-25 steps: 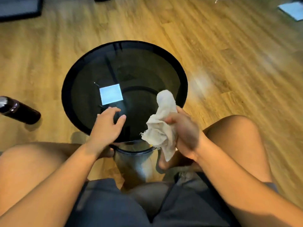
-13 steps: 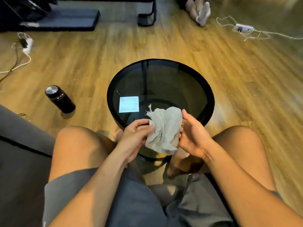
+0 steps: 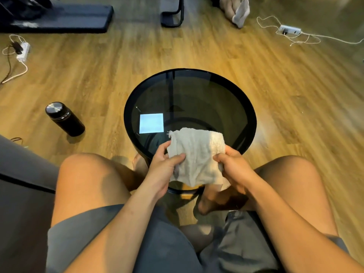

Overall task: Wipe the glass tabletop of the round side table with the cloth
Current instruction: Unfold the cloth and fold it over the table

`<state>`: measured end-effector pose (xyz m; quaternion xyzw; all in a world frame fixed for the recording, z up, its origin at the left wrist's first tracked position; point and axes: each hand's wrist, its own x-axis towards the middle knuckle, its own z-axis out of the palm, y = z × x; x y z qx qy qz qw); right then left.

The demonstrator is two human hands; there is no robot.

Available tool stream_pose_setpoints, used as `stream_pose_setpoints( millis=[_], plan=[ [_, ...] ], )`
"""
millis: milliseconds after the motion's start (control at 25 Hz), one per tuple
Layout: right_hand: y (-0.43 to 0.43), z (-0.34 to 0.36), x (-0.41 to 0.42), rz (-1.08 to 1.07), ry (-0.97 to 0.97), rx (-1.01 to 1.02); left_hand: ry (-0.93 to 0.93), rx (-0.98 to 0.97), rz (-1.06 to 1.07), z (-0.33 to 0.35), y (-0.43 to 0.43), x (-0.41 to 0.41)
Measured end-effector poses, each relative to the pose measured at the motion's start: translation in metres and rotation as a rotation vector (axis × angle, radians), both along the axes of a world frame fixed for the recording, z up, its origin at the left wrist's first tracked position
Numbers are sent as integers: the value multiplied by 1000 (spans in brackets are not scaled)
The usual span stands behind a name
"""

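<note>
Two hands are now sharing the cloth, where a second ago only my right one was carrying it in a bunch while the left was resting on the glass. Largest first: the round side table (image 3: 250, 107) is sitting between my knees, its glass tabletop (image 3: 197, 101) bare apart from a bright square reflection. The cloth (image 3: 195, 154) is hanging spread over the near rim, apparently lifted off the glass. My left hand (image 3: 163, 168) is pinching its left edge, thumb and fingers clamped on the fabric; my right hand (image 3: 234, 166) is gripping the right edge likewise. I am judging this as flattening the cloth into a pad, so wiping is still ahead.
</note>
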<state>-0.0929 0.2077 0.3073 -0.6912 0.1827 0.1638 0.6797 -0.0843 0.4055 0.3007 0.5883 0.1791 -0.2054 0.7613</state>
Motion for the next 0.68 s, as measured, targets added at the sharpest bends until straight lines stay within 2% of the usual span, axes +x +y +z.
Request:
stream_pose_setpoints(
  millis=[80,200,360,480,560,680],
  plan=[
    [-2,4,0,17,-117,47,-26,0,36,-1,2,3],
    [-4,8,1,62,-213,-131,-6,-102,-19,-7,7,5],
    [-6,4,5,-44,-133,31,2,-139,-26,-10,7,6],
    [-11,2,10,-137,-169,-40,-18,-193,-12,-6,8,8],
    [-13,1,11,-156,-192,2,-50,-231,-26,-4,12,9],
    [-17,-1,9,-148,-222,14,-96,-160,-141,-3,17,8]
  ],
)
